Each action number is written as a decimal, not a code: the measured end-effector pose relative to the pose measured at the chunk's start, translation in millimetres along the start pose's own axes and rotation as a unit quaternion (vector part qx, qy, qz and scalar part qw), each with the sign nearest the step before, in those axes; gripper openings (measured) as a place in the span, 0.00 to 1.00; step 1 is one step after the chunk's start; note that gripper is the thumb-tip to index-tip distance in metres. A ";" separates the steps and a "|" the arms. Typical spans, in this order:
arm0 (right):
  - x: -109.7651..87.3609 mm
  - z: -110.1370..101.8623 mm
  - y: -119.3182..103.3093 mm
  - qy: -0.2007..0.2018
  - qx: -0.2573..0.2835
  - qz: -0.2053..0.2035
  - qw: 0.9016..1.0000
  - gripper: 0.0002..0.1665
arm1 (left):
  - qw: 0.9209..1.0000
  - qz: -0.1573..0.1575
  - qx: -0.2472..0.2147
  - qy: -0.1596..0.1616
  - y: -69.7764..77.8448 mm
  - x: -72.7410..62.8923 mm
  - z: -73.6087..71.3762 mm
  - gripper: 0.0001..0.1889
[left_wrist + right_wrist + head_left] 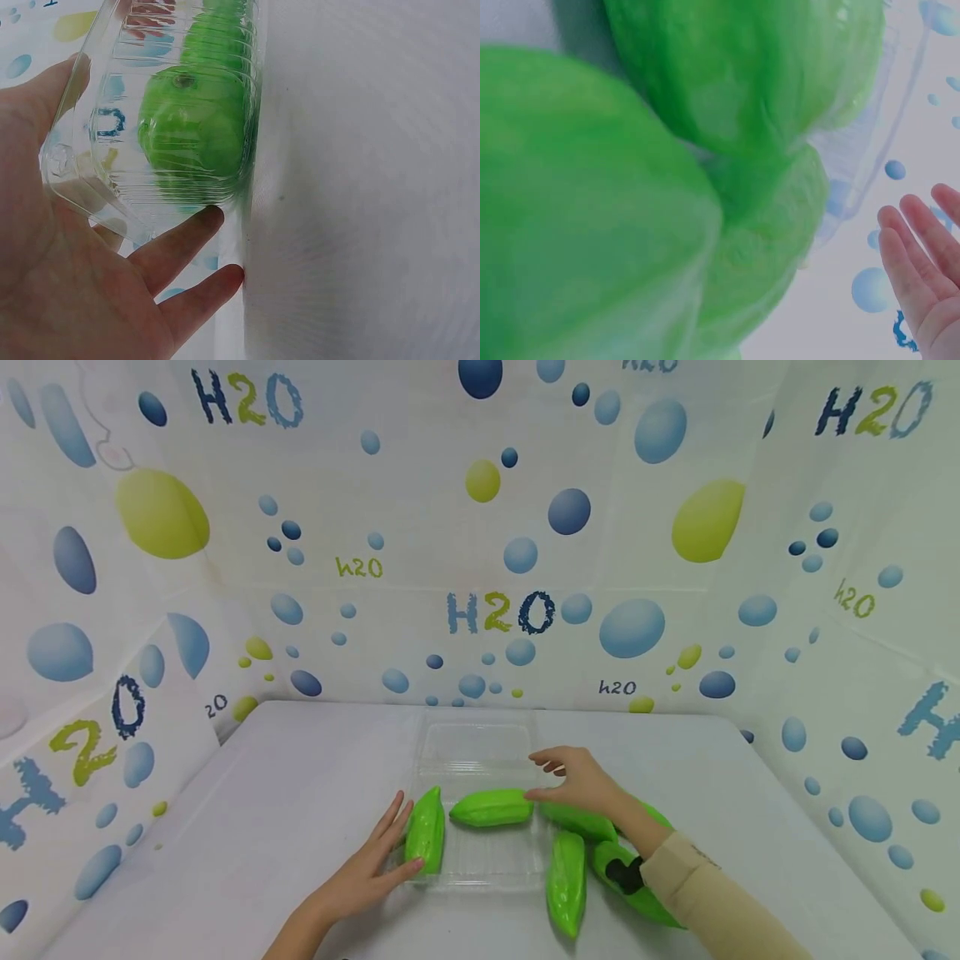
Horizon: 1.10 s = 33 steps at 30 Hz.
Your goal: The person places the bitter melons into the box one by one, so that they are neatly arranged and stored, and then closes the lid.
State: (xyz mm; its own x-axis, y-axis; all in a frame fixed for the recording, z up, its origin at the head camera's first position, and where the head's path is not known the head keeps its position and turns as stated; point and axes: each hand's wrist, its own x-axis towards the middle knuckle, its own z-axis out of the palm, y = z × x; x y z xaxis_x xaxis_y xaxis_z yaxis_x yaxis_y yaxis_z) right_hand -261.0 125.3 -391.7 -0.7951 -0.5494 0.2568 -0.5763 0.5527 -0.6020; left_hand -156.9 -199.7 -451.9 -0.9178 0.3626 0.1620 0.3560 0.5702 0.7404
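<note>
Table in white, H2O sheeting on three sides

Clear plastic box with a lengthwise green piece and a crosswise green piece inside, more green pieces to its right; left hand, fingers spread, against the box's left side, right hand, thumb and fingers apart, at the crosswise one's right end, can't tell if it's touching

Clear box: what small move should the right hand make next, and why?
I'd probably have the right hand turn the crosswise green fruit lengthwise: it lies across the clear box, while the leftmost fruit lies along the side wall, and more loose fruits sit outside to the right.
</note>
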 end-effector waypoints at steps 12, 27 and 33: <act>-5.9 -15.3 2.0 0.027 0.023 0.036 0.999 0.37 | 1.000 -0.002 0.001 0.003 0.8 -1.2 -0.1 0.41; -17.2 -36.2 2.6 0.044 0.037 0.045 0.997 0.37 | 1.000 -0.002 0.002 0.001 -0.1 -0.2 0.7 0.41; -25.4 -41.2 6.9 0.054 0.029 0.054 0.997 0.35 | 1.000 0.003 0.006 0.006 -1.2 0.6 1.0 0.41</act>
State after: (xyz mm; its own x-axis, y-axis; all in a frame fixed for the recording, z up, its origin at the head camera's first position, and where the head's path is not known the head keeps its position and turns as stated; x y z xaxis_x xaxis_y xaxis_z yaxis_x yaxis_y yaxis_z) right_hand -252.6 168.8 -371.2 -0.8696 -0.4166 0.2652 -0.4763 0.5657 -0.6731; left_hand -157.7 -199.4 -453.3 -0.9178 0.3574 0.1729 0.3627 0.5778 0.7311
